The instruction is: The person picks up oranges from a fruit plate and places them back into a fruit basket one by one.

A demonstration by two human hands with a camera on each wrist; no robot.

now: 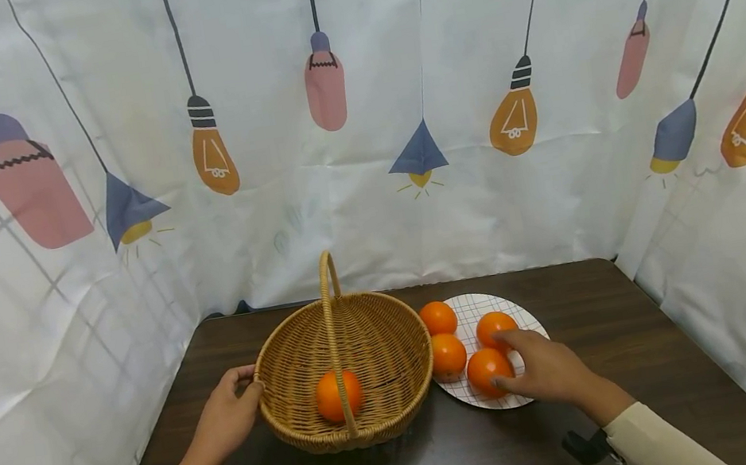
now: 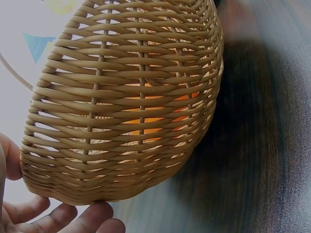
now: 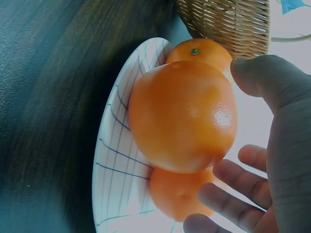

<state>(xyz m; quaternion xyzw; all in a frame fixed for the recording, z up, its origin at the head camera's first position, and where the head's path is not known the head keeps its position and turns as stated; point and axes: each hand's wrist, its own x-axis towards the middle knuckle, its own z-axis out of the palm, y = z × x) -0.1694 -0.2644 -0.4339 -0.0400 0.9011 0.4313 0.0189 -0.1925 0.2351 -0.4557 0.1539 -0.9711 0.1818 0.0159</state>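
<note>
A wicker basket with a tall arched handle stands on the table, with one orange inside. My left hand grips its left rim; in the left wrist view the fingertips curl against the woven wall. To the basket's right, a white plate with a dark grid pattern bears several oranges. My right hand hovers over the plate's right side, thumb and fingers spread around the near orange. In the right wrist view, a gap shows between the thumb and that orange.
A dark wood table lies beneath everything. Behind and at both sides hangs a white curtain printed with lamps and bulbs. Two oranges lie at the plate's left edge, close beside the basket. A dark wrist strap sits by the right sleeve.
</note>
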